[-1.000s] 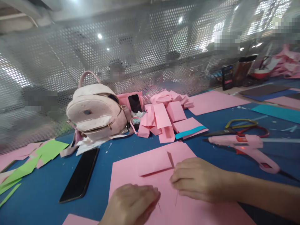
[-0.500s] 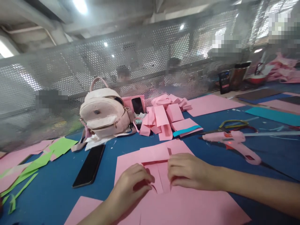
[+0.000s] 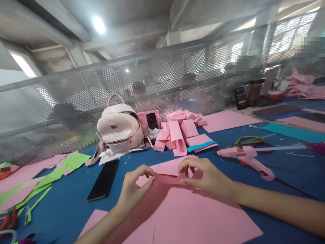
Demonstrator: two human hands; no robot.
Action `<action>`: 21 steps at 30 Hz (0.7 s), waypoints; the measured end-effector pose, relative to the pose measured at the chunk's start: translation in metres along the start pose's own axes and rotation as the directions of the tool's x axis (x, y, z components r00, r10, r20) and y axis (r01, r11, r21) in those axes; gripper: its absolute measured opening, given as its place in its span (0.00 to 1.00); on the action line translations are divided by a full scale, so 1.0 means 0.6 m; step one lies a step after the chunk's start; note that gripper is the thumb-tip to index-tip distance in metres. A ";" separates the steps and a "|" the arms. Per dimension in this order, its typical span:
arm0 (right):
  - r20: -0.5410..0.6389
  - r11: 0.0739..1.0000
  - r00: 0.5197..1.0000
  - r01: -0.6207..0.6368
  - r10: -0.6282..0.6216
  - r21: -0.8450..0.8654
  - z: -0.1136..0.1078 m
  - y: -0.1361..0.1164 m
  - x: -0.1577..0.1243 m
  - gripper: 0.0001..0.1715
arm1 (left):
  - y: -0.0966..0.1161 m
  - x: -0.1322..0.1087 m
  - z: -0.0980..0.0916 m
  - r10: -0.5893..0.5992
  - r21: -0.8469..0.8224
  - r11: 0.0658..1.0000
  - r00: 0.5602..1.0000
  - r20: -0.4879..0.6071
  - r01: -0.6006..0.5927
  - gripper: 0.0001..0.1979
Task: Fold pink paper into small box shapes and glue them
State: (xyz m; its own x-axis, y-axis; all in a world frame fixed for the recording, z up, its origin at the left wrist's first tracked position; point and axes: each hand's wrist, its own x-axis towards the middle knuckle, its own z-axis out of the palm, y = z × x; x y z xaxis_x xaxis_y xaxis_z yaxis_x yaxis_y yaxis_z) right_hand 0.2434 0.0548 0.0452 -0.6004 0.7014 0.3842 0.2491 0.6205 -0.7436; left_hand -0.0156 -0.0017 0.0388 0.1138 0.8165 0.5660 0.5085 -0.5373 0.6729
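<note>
A folded piece of pink paper (image 3: 166, 167) is between my two hands, above a large pink sheet (image 3: 200, 217). My left hand (image 3: 138, 185) has its thumb and forefinger closed on the left end of the folded paper. At the right end, my right hand (image 3: 207, 178) grips it with curled fingers, its thumb lower. Both hands cast a shadow on the sheet. The exact contact under the right fingertips is partly hidden.
Right of the hands lies a pink glue gun (image 3: 250, 157) with its cord. A black phone (image 3: 103, 180) lies at left. Behind are a pale backpack (image 3: 120, 130), several folded pink pieces (image 3: 176, 130) and a perforated metal screen (image 3: 162, 74). Green scraps (image 3: 57, 173) lie far left.
Both hands have moved slightly away from me and up, raising the folded paper's near flap, which lay flat between them. The view has tilted upward a little.
</note>
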 end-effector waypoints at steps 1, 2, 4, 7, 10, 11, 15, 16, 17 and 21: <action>0.007 0.999 0.999 -0.035 0.034 0.019 0.001 -0.003 0.003 0.07 | 0.001 0.004 0.002 -0.024 -0.025 0.999 1.000 -0.013 0.024 0.05; 0.010 0.997 0.998 -0.065 0.065 0.030 0.003 -0.005 0.006 0.08 | 0.001 0.008 0.004 -0.054 -0.053 0.997 0.998 -0.018 0.053 0.04; -0.001 0.993 0.994 -0.109 0.110 0.048 0.003 -0.006 0.013 0.06 | -0.001 0.013 0.009 -0.111 -0.102 0.989 0.994 -0.005 0.110 0.03; -0.033 0.990 0.991 -0.127 0.129 0.063 0.000 -0.005 0.022 0.06 | -0.008 0.019 0.016 -0.177 -0.161 0.971 0.984 0.024 0.179 0.02; -0.049 0.991 0.990 -0.127 0.129 0.042 -0.003 -0.006 0.025 0.08 | -0.011 0.023 0.022 -0.266 -0.242 0.933 0.963 0.038 0.267 0.03; -0.056 0.992 0.991 -0.123 0.125 0.029 -0.003 -0.007 0.024 0.09 | -0.011 0.025 0.023 -0.295 -0.274 0.916 0.955 0.040 0.294 0.03; 0.015 0.994 0.997 -0.077 0.076 0.081 -0.006 -0.027 0.015 0.08 | -0.005 0.036 0.025 -0.345 -0.435 0.833 0.936 0.074 0.342 0.07; 0.072 0.991 0.996 -0.054 0.045 0.125 -0.008 -0.035 0.013 0.09 | -0.003 0.039 0.025 -0.338 -0.480 0.809 0.937 0.091 0.339 0.10; 0.130 0.985 0.991 -0.028 0.006 0.168 -0.011 -0.044 0.012 0.10 | -0.002 0.042 0.024 -0.326 -0.524 0.784 0.939 0.109 0.333 0.12; 0.093 0.979 0.985 0.127 -0.143 0.162 -0.025 -0.069 0.026 0.12 | 0.000 0.051 0.029 -0.279 -0.668 0.664 0.940 0.196 0.336 0.21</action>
State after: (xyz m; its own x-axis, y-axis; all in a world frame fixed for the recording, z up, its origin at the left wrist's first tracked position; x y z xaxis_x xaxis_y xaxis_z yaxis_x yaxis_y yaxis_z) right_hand 0.2353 0.0452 0.0900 -0.6981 0.5694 0.4342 0.0442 0.6395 -0.7675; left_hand 0.0029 0.0271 0.0477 0.1321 0.9589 0.2512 -0.1949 -0.2233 0.9551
